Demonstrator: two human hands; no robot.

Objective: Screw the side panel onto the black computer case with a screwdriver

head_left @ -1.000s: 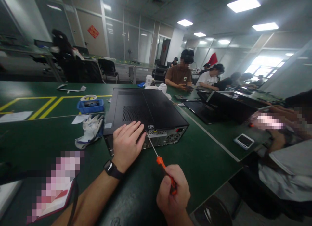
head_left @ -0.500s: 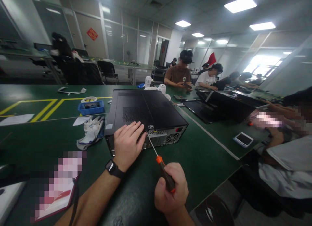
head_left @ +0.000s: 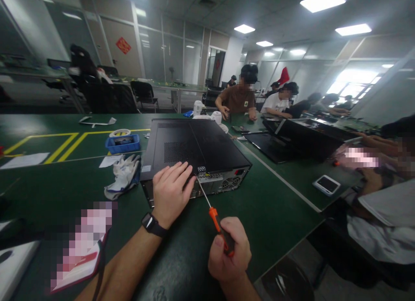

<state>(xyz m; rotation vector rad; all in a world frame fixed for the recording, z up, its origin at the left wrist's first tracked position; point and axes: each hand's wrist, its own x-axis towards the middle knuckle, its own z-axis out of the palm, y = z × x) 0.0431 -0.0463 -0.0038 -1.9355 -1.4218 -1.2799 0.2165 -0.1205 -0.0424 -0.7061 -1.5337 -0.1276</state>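
Note:
A black computer case (head_left: 214,147) lies flat on the green table, its rear panel with the fan grille turned toward me. My left hand (head_left: 173,190) rests on the case's near top edge, fingers stretched out over the lid. In my right hand (head_left: 231,251) is an orange and black screwdriver (head_left: 213,213), wrapped by the fingers at its handle. The metal shaft points up and left, and its tip meets the rear edge of the case beside my left thumb. Whatever the tip touches is too small to make out.
White work gloves (head_left: 122,175) and a blue tray (head_left: 122,144) with a tape roll (head_left: 119,132) lie left of the case. To the right are a white-framed device (head_left: 327,185), another open black case (head_left: 311,139) and a person's arm. Co-workers sit beyond.
The screwdriver handle has turned in my right hand, showing more orange. My left hand keeps its place on the case. A co-worker across the table has spread their hands apart.

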